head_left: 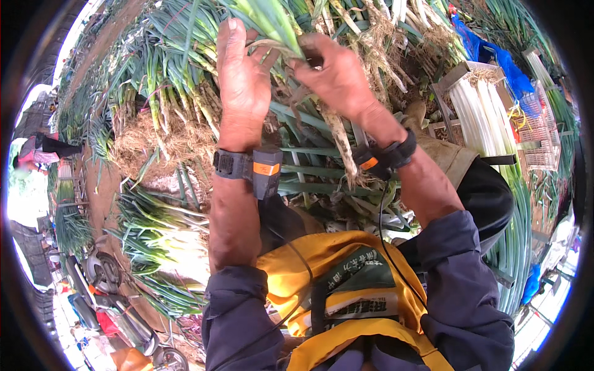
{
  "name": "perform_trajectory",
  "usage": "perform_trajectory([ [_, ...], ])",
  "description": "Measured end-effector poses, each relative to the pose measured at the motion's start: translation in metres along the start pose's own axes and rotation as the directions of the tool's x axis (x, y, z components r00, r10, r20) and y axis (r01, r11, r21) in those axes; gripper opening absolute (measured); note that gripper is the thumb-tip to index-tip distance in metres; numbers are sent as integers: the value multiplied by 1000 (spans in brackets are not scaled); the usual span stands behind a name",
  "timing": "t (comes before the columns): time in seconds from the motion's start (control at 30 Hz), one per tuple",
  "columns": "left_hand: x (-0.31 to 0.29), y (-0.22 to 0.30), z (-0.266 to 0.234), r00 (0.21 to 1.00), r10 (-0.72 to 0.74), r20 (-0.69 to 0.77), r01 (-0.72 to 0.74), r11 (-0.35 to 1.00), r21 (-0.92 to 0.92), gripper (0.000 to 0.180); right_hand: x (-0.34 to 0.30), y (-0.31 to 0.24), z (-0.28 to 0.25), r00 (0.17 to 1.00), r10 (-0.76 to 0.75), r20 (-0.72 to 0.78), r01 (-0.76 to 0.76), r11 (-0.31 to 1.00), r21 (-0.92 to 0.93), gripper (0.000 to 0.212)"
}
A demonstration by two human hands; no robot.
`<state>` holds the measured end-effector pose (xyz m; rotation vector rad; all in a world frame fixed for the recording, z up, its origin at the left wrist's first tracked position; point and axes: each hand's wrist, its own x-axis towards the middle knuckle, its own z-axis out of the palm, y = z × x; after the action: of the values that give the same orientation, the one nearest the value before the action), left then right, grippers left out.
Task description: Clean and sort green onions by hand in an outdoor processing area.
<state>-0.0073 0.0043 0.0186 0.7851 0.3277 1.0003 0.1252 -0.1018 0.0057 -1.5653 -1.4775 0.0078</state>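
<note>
A long green onion [267,23] slants between my hands, its green leaves toward the far side. My left hand [244,77] holds it from the left with the thumb raised and the fingers curled behind the leaves. Pinched against the stalk from the right is my right hand [339,77], its thumb and forefinger closed on a leaf. Below my right hand a soiled white shank with roots [339,139] hangs down; whether it belongs to the same onion I cannot tell. Loose leaves [309,170] lie beneath my wrists.
Unpeeled onions with tangled roots [164,133] are heaped at the far left, more [371,43] at the far side. Cleaned white onions [479,114] fill a rack on the right beside a pale plastic crate [539,133]. Peeled onions [167,232] lie left; a scooter [117,303] stands lower left.
</note>
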Motion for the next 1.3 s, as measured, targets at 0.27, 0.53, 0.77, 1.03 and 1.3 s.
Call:
perform_trajectory([
  [0.27, -1, -30, -5, 1000, -2, -15, 1, 998, -59, 41, 17, 13, -9, 935, 58, 351, -244, 823, 514, 28],
  [0.53, 0, -35, -8, 999, 34, -18, -35, 998, -48, 32, 21, 27, 0, 897, 63, 439, -330, 754, 568, 29],
  [0.77, 14, -28, -18, 989, 51, -139, -54, 998, -18, 29, 13, 15, 6, 933, 187, 308, -292, 893, 342, 26],
  [1.03, 15, 11, -26, 962, 76, -264, -83, 996, -17, 45, -38, -10, -24, 870, 208, 446, -472, 609, 637, 29],
  [1.3, 18, 30, -20, 968, 212, -137, -210, 977, 29, 43, -93, 12, -56, 676, 228, 701, -713, 442, 544, 31],
])
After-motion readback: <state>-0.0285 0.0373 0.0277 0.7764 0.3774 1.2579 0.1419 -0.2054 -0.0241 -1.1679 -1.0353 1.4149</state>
